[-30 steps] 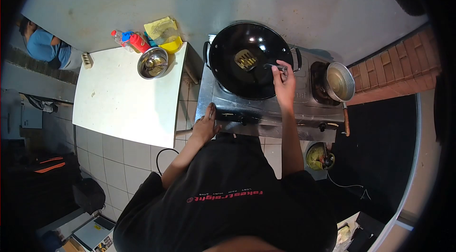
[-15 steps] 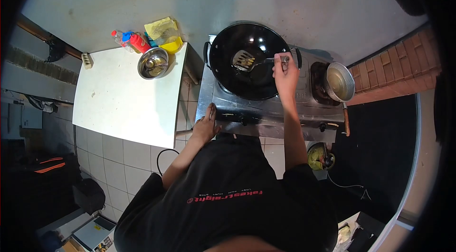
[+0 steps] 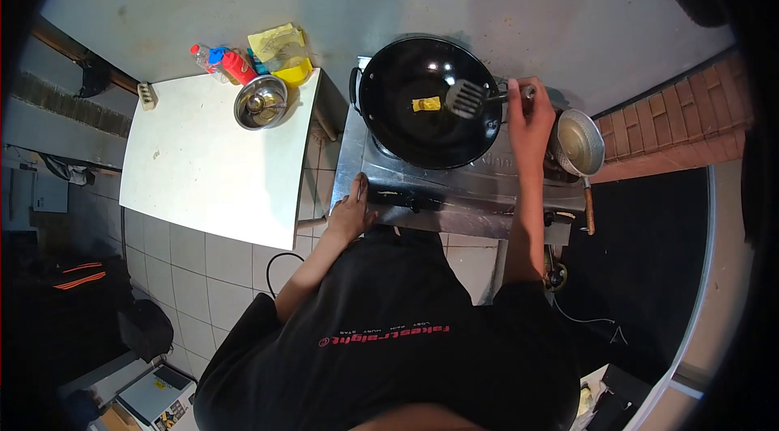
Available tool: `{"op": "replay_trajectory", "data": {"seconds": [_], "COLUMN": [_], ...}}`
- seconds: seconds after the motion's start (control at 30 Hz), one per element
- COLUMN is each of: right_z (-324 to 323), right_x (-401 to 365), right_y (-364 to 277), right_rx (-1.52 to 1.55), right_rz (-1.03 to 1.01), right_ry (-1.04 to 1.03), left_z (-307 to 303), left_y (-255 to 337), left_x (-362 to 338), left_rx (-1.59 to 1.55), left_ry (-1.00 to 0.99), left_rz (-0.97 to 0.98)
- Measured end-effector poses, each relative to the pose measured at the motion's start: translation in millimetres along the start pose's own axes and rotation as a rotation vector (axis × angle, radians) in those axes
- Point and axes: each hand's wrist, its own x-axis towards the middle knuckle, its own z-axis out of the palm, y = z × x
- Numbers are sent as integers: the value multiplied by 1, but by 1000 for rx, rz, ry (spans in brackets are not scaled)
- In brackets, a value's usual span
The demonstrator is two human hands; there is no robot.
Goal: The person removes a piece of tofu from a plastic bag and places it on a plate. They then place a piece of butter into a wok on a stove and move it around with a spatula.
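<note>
A black wok [image 3: 398, 135] stands on the left side of a metal gas stove [image 3: 454, 204], with a small yellow piece of food [image 3: 426, 104] lying inside it. My right hand [image 3: 531, 110] is closed around the handle of a slotted spatula [image 3: 466, 99], whose head hangs over the right part of the wok, apart from the food. At the stove's front left edge rests my left hand [image 3: 351, 213], its fingers on the metal and nothing seen in it.
Right of the wok is a saucepan [image 3: 579, 143] with a wooden handle. On the left, a white table [image 3: 219, 163] carries a metal bowl [image 3: 260, 102], a red bottle [image 3: 238, 68] and a yellow packet [image 3: 284, 53]. A brick ledge [image 3: 665, 118] borders the right.
My right hand has moved right with the spatula, whose head has left the middle of the wok. The yellow food now shows uncovered in the wok. My left hand has stayed at the stove edge.
</note>
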Motion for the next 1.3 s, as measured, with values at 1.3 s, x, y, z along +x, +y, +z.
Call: {"op": "replay_trajectory", "data": {"seconds": [1.3], "right_z": [34], "right_x": [-8], "right_y": [-7], "right_rx": [94], "right_rz": [178], "right_ry": [-367], "left_z": [-4], "left_y": [5], "left_x": [-2], "left_rx": [-33], "left_ry": [-16], "left_rz": [-26]}}
